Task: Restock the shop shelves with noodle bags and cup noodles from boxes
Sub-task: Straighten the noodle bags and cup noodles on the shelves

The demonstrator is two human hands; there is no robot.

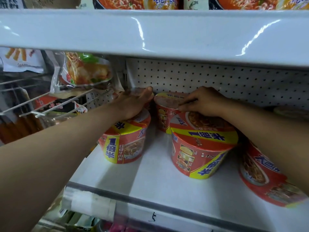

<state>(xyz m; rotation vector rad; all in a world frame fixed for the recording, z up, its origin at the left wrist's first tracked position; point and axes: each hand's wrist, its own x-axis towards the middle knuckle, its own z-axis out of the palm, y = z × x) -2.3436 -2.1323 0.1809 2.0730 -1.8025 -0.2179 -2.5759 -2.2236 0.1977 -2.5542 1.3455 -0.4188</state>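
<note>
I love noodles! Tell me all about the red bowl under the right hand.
The noodle bowl is red with a slanting yellow band of blue writing and small food pictures. It looks glossy, its lid sealed and showing noodles. It sits tilted on the white shelf, and the right hand rests on the lid's back edge.

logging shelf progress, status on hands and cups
Left hand flat on front-left bowl. Right hand curled on rear cup rim. Far-right bowl tilted, lid facing out.

A white shelf has a perforated back panel behind it, a glossy upper shelf above catching light streaks, and a wire rack to its left.
</note>
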